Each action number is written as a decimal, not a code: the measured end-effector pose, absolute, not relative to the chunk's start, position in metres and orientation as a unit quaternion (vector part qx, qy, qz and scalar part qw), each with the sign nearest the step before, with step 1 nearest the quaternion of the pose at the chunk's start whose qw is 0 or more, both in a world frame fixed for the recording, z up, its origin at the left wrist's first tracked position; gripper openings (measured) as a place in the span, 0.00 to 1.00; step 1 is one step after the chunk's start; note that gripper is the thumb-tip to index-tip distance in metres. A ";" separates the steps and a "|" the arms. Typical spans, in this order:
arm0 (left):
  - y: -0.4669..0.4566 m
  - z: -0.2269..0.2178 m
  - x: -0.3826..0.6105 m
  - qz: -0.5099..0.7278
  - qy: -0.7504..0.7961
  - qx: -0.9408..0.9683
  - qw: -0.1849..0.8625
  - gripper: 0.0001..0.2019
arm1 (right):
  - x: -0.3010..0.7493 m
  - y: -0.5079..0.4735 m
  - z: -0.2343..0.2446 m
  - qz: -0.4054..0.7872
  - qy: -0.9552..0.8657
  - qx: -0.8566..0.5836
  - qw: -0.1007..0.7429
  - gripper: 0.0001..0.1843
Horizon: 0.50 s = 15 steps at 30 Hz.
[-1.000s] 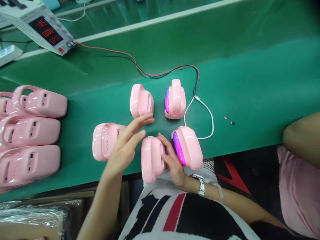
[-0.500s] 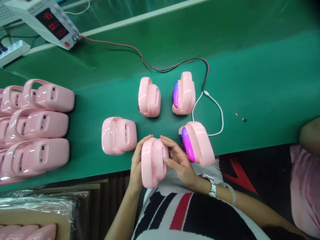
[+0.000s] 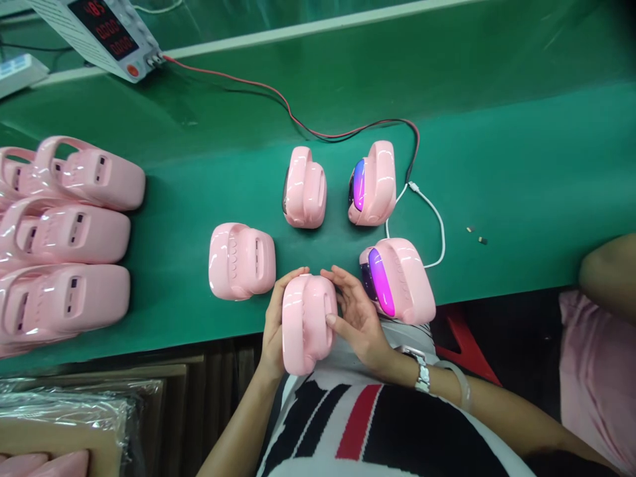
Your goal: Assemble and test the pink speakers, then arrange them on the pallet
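Over my lap at the bench edge I hold a pink portable speaker (image 3: 309,324) with a carry handle. My left hand (image 3: 274,324) is wrapped round its left side, fingertips at the far end. On the other side, my right hand (image 3: 360,324) has its thumb pressed at the recessed port panel and its fingers along the far right edge. To the right of that hand stands a speaker with a lit purple front (image 3: 405,281), a white cable (image 3: 437,218) running behind it. Left of my hands sits another pink speaker (image 3: 242,262), port panel facing up.
Farther back stand an unlit speaker (image 3: 305,189) and a lit one (image 3: 375,185). Rows of speakers (image 3: 94,235) fill the left. A power supply (image 3: 106,36) feeds a red-black lead (image 3: 283,99). Two tiny cards (image 3: 482,240) lie right. Another person's arm (image 3: 609,278) shows at far right.
My view has shifted slightly, so the bench items sit a little differently in frame. The fingers of my right hand have loosened slightly from the held speaker's far end; its thumb stays on it.
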<state>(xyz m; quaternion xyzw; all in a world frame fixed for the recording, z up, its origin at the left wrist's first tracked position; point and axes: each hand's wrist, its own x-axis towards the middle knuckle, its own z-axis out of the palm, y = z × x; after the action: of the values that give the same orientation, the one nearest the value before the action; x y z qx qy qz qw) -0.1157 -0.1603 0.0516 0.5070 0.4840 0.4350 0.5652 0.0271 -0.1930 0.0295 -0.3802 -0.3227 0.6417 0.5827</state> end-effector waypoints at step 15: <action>-0.174 0.046 -0.105 0.515 0.536 0.531 0.408 0.20 | 0.037 -0.203 0.050 0.575 -0.412 -0.492 0.508 0.02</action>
<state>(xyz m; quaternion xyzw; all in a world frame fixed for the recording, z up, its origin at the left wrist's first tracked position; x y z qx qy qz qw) -0.1053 -0.1741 0.0462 0.5307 0.5356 0.5150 0.4078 0.0367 -0.2025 0.0497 -0.4917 -0.4123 0.5747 0.5078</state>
